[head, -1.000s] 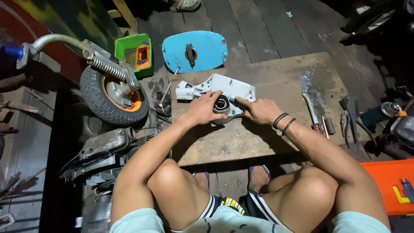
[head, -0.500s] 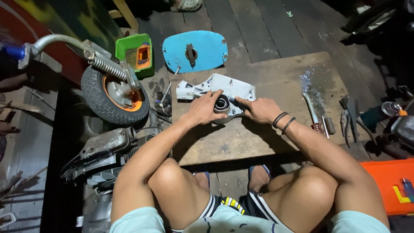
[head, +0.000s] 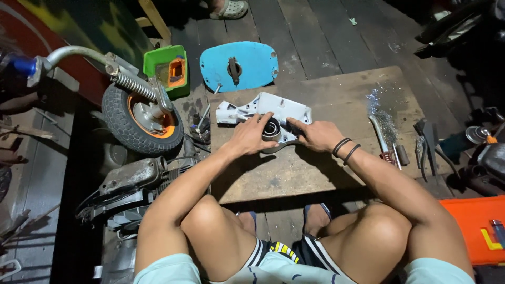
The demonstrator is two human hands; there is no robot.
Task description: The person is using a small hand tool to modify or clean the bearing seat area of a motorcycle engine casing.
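Observation:
A white metal engine cover (head: 265,109) lies on a worn wooden board (head: 315,168) in front of my knees. My left hand (head: 251,135) rests on its near left side, fingers curled around a round dark part (head: 272,128) set in the cover. My right hand (head: 315,134), with black bands on the wrist, presses on the cover's near right edge with fingers pointing left toward the round part.
A blue oval panel (head: 239,66) and a green box (head: 167,69) lie beyond the board. A small wheel with orange hub (head: 139,118) and a spring fork stand at left above an engine block (head: 131,181). Hand tools (head: 392,147) lie right; an orange case (head: 476,226) sits at lower right.

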